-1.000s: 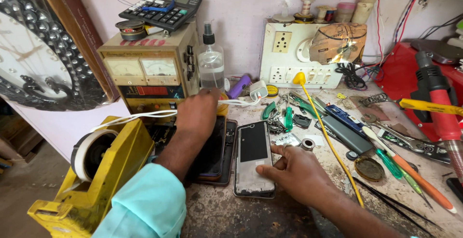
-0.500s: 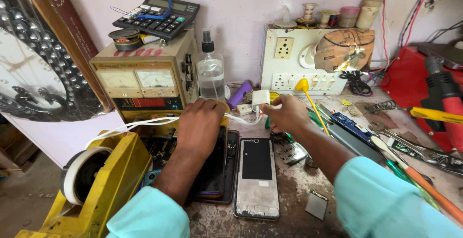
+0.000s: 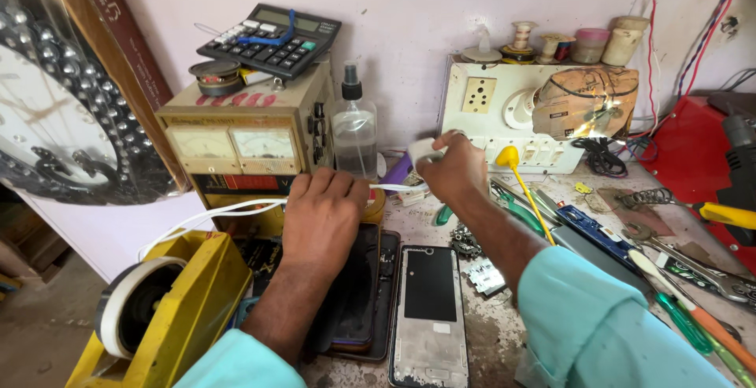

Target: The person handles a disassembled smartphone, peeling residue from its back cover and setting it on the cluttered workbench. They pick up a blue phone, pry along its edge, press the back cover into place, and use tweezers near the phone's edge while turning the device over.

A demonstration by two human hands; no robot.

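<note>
The left hand [image 3: 324, 213] lies palm down on a dark phone [image 3: 364, 286], fingers loosely curled over its upper end; the hand and forearm hide most of that phone, so its screen cannot be made out. A white cable [image 3: 236, 208] runs out from under the fingers toward the left, and where it ends beneath the palm is hidden.

The right hand [image 3: 453, 171] is raised, its fingers pinched on a small white charger plug [image 3: 423, 150] just in front of the white socket board [image 3: 504, 116]. Whether the plug touches the board cannot be told.

Just right of the left fingers, below the right wrist, one opened phone frame [image 3: 429, 313] lies flat, its lower end cut off by the picture's edge. Two phones in all.

Beyond the left fingertips stand one power supply box [image 3: 244, 140] with two dials and one clear spray bottle [image 3: 353, 128]; one calculator [image 3: 272, 40] sits on top of the box.

Left of the left forearm is one yellow tape dispenser [image 3: 169, 317], partly cut off. Right of the right arm lie screwdrivers [image 3: 693, 321] and tweezers, too jumbled to count.
</note>
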